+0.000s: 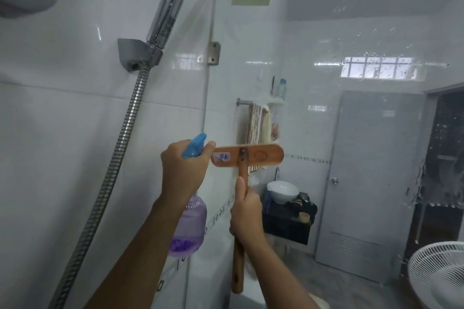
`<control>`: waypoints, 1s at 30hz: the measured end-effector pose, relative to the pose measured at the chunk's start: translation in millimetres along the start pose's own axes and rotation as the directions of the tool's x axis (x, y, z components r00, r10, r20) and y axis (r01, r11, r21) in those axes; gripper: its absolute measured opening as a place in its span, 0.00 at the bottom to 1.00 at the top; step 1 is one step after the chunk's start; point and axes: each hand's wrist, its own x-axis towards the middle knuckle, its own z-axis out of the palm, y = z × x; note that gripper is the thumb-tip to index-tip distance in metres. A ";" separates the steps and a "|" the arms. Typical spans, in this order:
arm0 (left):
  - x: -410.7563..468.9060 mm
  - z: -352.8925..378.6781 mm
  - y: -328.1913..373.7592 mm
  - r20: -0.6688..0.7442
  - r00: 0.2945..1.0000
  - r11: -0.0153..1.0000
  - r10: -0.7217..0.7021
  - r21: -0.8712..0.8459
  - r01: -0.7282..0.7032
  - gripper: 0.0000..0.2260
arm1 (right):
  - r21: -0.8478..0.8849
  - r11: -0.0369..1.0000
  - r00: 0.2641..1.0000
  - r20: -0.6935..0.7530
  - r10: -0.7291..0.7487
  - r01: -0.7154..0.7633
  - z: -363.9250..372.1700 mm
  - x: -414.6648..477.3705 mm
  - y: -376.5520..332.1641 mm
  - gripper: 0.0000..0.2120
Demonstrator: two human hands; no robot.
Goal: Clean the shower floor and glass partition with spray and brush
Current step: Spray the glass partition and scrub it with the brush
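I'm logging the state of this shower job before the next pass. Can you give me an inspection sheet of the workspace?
Surface: glass partition carries scattered droplets; the shower floor is out of view.
Job's things: spray bottle with blue trigger and purple liquid; wooden brush, head held up against the glass.
Clutter: nothing seen inside the shower.
Hands: left hand shut on the spray bottle; right hand shut on the brush handle.
Cables: metal shower hose hangs from the wall holder.
Surroundings: beyond the glass, a hanging towel, white basin, grey door and white fan.
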 end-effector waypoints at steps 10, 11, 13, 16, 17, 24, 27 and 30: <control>-7.2 15.3 6.3 0.137 0.986 0.989 -0.094 -0.098 0.108 0.12 | 0.116 0.983 0.982 -0.141 -0.128 0.145 -84.6 81.2 -147.9 0.23; -9.9 17.1 7.2 0.160 0.982 0.985 -0.103 -0.123 0.123 0.11 | 0.166 0.978 0.986 -0.123 -0.109 0.129 -91.4 84.1 -155.0 0.21; -18.0 21.2 9.7 0.192 0.975 0.980 -0.110 -0.141 0.139 0.13 | 0.171 0.979 0.991 -0.093 -0.098 0.113 -98.8 76.7 -156.3 0.21; -29.6 26.7 6.9 0.195 0.977 0.990 -0.090 -0.093 0.109 0.16 | 0.042 0.987 0.984 -0.098 -0.149 0.153 -99.5 62.0 -133.1 0.23; -32.3 28.1 5.4 0.189 0.979 0.991 -0.083 -0.088 0.101 0.16 | 0.022 0.986 0.982 -0.096 -0.160 0.163 -99.7 59.6 -125.4 0.23; -34.7 28.5 -2.6 0.231 0.965 0.987 -0.127 -0.065 0.145 0.15 | -0.026 0.988 0.983 -0.098 -0.152 0.150 -97.2 67.8 -117.3 0.25; -39.1 26.5 -11.6 0.204 0.966 0.986 -0.158 -0.028 0.167 0.17 | -0.004 0.992 0.989 -0.079 -0.123 0.123 -90.7 70.1 -109.4 0.28; -50.6 20.4 -21.8 0.249 0.953 0.985 -0.172 0.015 0.173 0.16 | 0.012 0.995 0.994 -0.056 -0.097 0.098 -81.3 61.1 -97.1 0.27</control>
